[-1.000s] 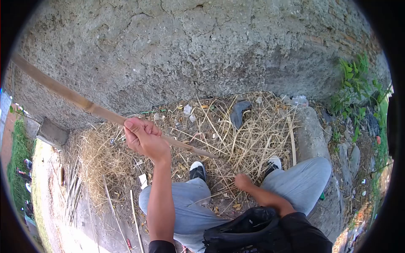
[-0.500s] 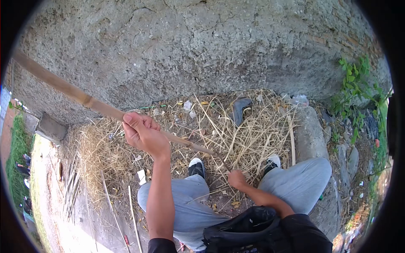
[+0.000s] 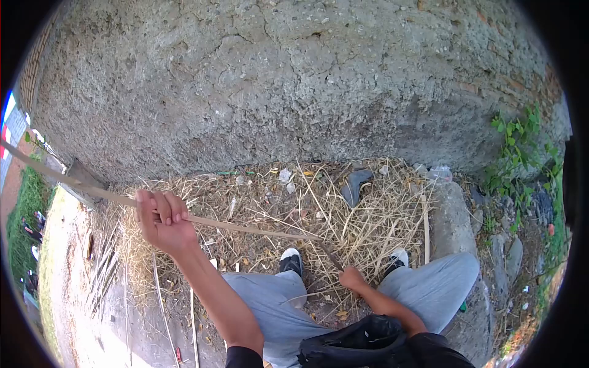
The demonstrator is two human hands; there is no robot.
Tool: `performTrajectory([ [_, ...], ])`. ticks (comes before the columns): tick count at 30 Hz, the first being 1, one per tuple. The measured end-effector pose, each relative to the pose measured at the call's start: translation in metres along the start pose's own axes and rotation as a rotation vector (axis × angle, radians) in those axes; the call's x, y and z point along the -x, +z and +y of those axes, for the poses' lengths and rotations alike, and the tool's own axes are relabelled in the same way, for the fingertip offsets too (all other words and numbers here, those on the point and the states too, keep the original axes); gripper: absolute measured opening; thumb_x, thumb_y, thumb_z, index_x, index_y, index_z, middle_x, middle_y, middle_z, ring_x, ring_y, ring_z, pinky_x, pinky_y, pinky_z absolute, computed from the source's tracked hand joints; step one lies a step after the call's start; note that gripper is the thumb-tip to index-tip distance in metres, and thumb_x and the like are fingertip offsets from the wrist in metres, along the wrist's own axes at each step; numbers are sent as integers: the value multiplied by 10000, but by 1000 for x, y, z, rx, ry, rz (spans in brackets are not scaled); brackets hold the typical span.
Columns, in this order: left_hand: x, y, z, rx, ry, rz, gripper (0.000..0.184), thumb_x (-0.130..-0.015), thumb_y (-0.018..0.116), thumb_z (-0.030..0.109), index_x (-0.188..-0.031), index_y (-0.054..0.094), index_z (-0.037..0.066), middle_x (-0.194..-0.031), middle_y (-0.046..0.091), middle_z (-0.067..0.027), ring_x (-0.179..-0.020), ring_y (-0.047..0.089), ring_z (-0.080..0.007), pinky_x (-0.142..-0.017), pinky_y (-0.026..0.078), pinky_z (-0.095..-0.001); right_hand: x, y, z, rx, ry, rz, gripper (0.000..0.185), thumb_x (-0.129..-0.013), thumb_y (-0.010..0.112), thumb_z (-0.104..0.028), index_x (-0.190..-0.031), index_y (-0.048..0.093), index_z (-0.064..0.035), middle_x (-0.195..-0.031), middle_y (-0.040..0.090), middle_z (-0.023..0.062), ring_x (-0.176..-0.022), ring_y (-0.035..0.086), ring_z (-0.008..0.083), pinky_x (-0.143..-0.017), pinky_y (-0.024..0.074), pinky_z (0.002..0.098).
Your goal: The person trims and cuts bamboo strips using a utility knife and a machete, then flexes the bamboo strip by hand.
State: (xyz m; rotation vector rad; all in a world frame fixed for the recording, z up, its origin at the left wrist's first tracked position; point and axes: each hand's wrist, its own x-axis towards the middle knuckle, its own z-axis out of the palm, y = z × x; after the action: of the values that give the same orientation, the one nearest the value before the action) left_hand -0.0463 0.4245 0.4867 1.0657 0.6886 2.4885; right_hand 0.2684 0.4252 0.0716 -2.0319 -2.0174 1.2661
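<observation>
A long thin cane strip (image 3: pixel 245 229) runs from the far left edge to the middle of the view. My left hand (image 3: pixel 165 222) is closed round it, palm turned partly up, with fingers curled over the strip. Near my right knee, my right hand (image 3: pixel 351 278) is closed on a dark thin tool (image 3: pixel 330 255), seemingly a blade, whose tip meets the strip's right end. Dry straw and shavings (image 3: pixel 380 221) lie on the ground below both hands.
A rough wall (image 3: pixel 294 86) rises in front. A stone kerb (image 3: pixel 453 214) and leafy plant (image 3: pixel 516 144) are at the right. A dark scrap (image 3: pixel 354 187) lies on the straw. Long strips (image 3: pixel 164 306) lie at lower left. Some people are at the far left.
My left hand has moved left and slightly down and turned its palm upward. The strip now lies at a flatter angle. My right hand has shifted slightly right and down in the view.
</observation>
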Motion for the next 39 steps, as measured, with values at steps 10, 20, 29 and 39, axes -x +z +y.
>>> performTrajectory([
  [10, 1, -57, 71, 251, 334, 205, 230, -905, 409, 213, -706, 407, 97, -499, 274, -1, -433, 260, -119, -419, 240, -266, 64, -132, -65, -13, -109, -9, 414, -876, 594, -422, -848, 681, -19, -656, 624, 171, -639, 628, 331, -641, 484, 435],
  [20, -10, -100, 9, 649, 142, 526, 143, -839, 376, 120, -703, 410, 89, -526, 257, 3, -431, 216, -108, -386, 201, -258, 156, -302, -62, -637, -165, 307, 289, -905, 638, -233, -733, 580, -9, -552, 524, 28, -454, 537, 121, -423, 412, 318],
  [29, -4, -91, -35, 756, -52, 535, 178, -861, 378, 105, -684, 392, 87, -523, 216, 18, -420, 167, -97, -365, 156, -258, 108, -387, -145, -1260, -567, 1009, 278, -818, 751, -78, -866, 479, -42, -735, 602, 63, -492, 522, 89, -427, 417, 241],
  [39, -4, -112, -52, 780, -79, 352, 203, -877, 402, 113, -677, 396, 78, -518, 233, 26, -402, 158, -82, -354, 172, -252, 96, -390, -88, -1207, -460, 1299, 452, -722, 806, 8, -923, 410, -76, -964, 655, 132, -515, 501, 72, -424, 391, 221],
])
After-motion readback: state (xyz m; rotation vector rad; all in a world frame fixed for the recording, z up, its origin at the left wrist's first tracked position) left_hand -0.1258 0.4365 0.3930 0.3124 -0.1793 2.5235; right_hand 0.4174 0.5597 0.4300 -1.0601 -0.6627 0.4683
